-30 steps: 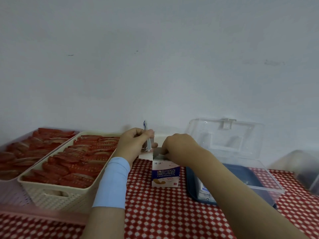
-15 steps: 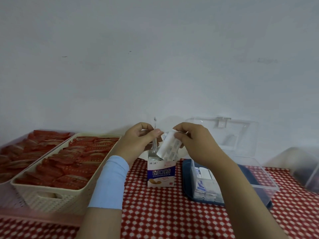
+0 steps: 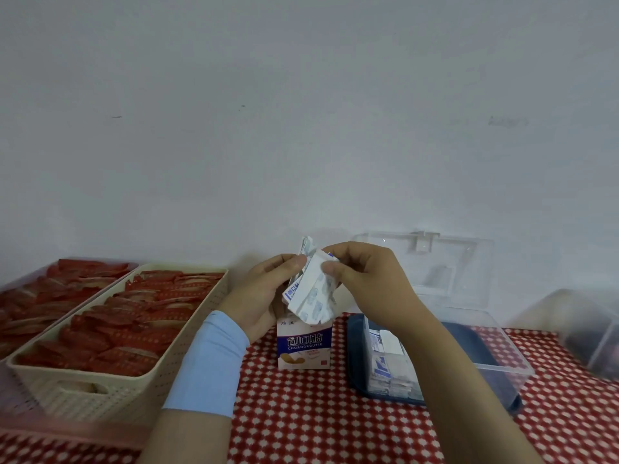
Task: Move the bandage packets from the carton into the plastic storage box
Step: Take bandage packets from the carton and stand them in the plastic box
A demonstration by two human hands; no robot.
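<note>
Bandage packets [image 3: 311,293] are pinched in a bunch between my left hand [image 3: 264,293] and right hand [image 3: 368,283] just over the carton [image 3: 304,346], with a stack [image 3: 388,366] already in the plastic storage box [image 3: 502,367] at the carton's 3 o'clock, so I'd call it partway, though I can't see what's left in the carton.

Carton [image 3: 304,346] between basket [image 3: 110,395] left, storage box [image 3: 502,366] right.

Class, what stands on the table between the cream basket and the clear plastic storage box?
The upright bandage carton stands there on the checked cloth, as the head view shows.
</note>
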